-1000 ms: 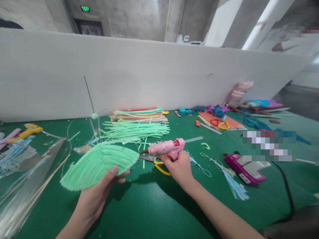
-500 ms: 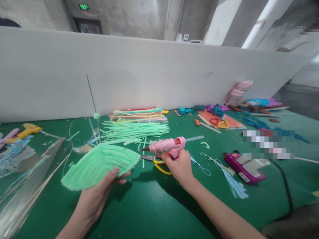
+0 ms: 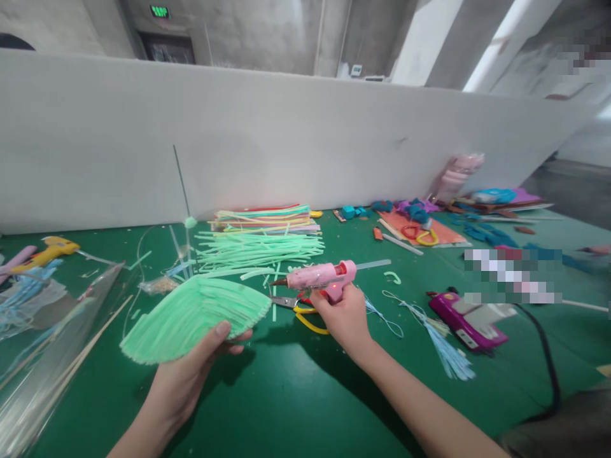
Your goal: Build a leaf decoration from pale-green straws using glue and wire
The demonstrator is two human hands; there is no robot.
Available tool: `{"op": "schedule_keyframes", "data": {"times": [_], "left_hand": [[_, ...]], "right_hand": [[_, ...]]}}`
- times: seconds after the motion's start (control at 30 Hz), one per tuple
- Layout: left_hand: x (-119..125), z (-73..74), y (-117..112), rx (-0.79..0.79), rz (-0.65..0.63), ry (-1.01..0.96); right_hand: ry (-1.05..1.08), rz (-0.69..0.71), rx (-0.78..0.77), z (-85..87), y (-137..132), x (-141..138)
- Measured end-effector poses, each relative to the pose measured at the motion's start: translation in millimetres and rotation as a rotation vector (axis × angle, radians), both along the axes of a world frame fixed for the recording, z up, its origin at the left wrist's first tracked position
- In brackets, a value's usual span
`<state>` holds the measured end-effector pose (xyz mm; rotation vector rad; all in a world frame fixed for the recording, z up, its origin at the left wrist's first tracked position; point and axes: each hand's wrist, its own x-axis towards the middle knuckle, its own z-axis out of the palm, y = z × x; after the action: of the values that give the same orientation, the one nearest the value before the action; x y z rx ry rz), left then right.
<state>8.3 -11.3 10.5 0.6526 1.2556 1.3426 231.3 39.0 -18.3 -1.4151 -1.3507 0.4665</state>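
At 8 o'clock, my left hand (image 3: 191,364) pinches the green fan-shaped chenille piece (image 3: 179,327); at 6, my right hand (image 3: 341,315) grips the pink glue gun (image 3: 315,277); presumed step: gluing; next move likely requires aligning the nozzle (image 3: 280,281)

Bare-handed, a person shows a left grip (image 3: 203,356) and a right grip (image 3: 346,321) that narrow at the wrists, the left forearm (image 3: 147,413) and right forearm (image 3: 420,397) uncovered to the edge of view (the left thumbnail (image 3: 223,328) shows, too).
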Motion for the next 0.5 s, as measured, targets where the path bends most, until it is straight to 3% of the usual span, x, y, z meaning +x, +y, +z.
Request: {"op": "schedule_keyframes", "data": {"times": [0.2,0.5], "left_hand": [[-5.1,-2.1,3.0,-0.016,-0.003,-0.018],[3.4,2.4,-3.7,-0.006,0.003,0.017]], "right_hand": [[-0.193,-0.022,-0.054,4.5,10.0,9.0],[-0.472,-0.232,-0.363,-1.5,46.4,79.4]]}}
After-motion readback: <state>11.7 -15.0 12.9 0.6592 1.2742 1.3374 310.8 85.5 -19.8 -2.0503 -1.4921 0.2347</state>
